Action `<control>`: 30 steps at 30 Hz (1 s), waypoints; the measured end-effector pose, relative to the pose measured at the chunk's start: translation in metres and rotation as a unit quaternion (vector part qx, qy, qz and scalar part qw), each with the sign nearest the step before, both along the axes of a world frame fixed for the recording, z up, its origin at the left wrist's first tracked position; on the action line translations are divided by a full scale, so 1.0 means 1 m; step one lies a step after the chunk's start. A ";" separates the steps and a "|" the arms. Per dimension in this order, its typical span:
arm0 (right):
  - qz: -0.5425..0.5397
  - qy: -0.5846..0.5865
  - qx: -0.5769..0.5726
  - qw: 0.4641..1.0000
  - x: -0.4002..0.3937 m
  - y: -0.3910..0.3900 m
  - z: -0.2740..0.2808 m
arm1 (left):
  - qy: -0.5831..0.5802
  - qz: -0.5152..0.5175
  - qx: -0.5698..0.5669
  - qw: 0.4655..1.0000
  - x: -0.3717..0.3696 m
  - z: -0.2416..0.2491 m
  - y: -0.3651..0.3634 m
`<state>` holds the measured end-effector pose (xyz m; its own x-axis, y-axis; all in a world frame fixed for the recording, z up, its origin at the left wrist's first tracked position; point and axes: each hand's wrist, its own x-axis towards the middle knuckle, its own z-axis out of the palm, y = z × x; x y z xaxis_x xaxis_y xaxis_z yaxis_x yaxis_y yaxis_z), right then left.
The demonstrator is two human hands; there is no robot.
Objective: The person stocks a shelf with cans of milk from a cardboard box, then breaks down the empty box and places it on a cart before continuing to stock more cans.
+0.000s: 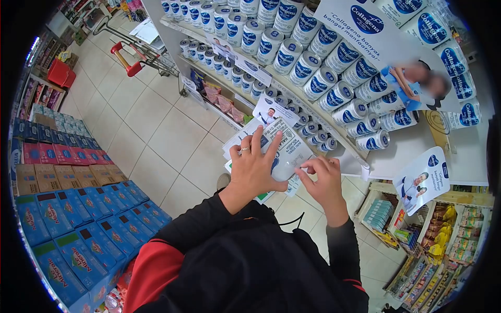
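A stack of printed sheets or cards [294,148], white with blue lettering, lies in front of my body beside the shelf of cans. My left hand [254,166] rests on its left part, fingers spread, a ring on one finger. At its right edge is my right hand [322,180], thumb and index finger brought together in a pinch near the corner; what lies between the fingertips is too small to make out. Just behind the stack, a small promotional card with a person's picture [271,112] stands at the shelf edge.
White and blue cans [288,55] fill the shelves ahead. A hanging sign [421,180] is at right, above snack racks [438,229]. Boxed water cartons [78,255] are stacked at left. A cart with a red handle [125,60] stands in the tiled aisle [156,125].
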<state>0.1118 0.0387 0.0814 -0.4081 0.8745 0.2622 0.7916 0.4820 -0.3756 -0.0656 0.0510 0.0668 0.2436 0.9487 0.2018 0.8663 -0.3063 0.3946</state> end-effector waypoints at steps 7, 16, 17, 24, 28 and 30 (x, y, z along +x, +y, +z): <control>-0.097 -0.102 -0.217 0.966 -0.017 0.015 0.012 | 0.009 0.003 0.006 1.000 0.002 -0.001 0.001; 0.103 -0.005 -0.035 0.994 -0.008 0.006 -0.009 | 0.009 0.009 -0.002 1.000 -0.002 -0.001 0.003; 0.119 0.024 -0.015 0.992 -0.008 0.002 -0.009 | 0.006 0.009 -0.002 1.000 -0.003 -0.001 0.003; -0.072 0.235 -0.179 0.953 0.007 -0.006 0.002 | 0.003 -0.021 0.018 1.000 -0.006 -0.003 0.005; -0.050 0.203 -0.146 0.967 -0.009 -0.008 -0.011 | 0.017 -0.098 -0.002 0.995 -0.017 -0.001 0.008; -0.014 0.195 -0.096 0.976 -0.013 -0.008 -0.020 | 0.036 -0.110 -0.019 0.993 -0.018 0.000 0.007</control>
<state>0.0992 0.0308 0.0615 -0.2848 0.9324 0.2226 0.5820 0.3528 -0.7327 -0.0835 0.0584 0.0664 0.4584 0.8775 0.1410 0.8067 -0.4774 0.3485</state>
